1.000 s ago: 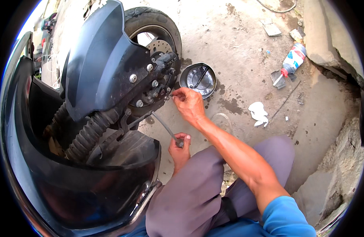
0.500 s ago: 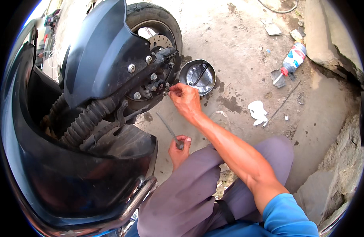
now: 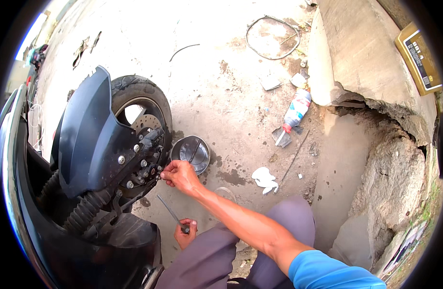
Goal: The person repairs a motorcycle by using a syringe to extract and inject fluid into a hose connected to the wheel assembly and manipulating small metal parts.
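The dark brake caliper (image 3: 152, 138) sits beside the wheel (image 3: 164, 107), and at its lower edge the right hand (image 3: 182, 176), its bare forearm slanting up and leftward, holds thumb and fingertips in a pinch, though what lies between them I cannot tell. Below, the left hand (image 3: 185, 234), its forearm hidden by a trousered leg (image 3: 202, 257), grasps the dark end of a thin grey rod (image 3: 169, 209) angled up to the left. Near the right hand, a round metal bowl (image 3: 176, 153) contains a dark bar (image 3: 196, 149), while a red-capped bottle (image 3: 297, 110) lies farther right.
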`<state>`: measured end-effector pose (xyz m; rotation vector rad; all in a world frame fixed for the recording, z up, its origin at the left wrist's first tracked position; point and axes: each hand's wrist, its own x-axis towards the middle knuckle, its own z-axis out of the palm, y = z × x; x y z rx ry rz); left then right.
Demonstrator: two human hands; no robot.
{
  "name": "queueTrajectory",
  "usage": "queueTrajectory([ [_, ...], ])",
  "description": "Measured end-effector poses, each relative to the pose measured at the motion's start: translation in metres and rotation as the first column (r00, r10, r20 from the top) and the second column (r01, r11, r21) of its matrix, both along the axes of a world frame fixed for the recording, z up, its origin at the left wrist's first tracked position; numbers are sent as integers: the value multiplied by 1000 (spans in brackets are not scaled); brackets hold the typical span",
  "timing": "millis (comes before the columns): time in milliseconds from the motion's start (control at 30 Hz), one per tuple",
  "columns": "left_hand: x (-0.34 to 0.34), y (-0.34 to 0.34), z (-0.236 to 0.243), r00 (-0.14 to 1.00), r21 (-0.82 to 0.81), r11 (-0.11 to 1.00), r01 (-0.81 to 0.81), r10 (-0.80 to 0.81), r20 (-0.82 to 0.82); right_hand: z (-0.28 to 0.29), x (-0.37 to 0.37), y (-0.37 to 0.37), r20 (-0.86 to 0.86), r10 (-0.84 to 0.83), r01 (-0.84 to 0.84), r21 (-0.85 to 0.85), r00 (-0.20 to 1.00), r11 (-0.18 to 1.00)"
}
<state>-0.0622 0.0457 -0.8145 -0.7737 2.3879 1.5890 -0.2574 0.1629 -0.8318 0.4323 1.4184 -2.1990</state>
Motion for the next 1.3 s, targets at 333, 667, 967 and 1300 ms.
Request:
queueTrajectory([
  [333, 18, -19, -5, 1000, -58, 998, -9, 10, 16, 12, 22, -12, -180, 34, 11, 242, 983, 970],
  [667, -4, 8, -1, 998, -33, 997, 70, -70, 3, -9, 9, 5, -99, -27, 54, 281, 995, 958],
  [967, 0, 16, 6, 999, -36, 999, -16, 17, 34, 10, 14, 14, -52, -243, 248, 148, 969, 957],
  [1300, 2, 7, -8, 999, -57, 998, 29, -27, 34, -4, 22, 15, -102, -190, 208, 214, 976, 955],
])
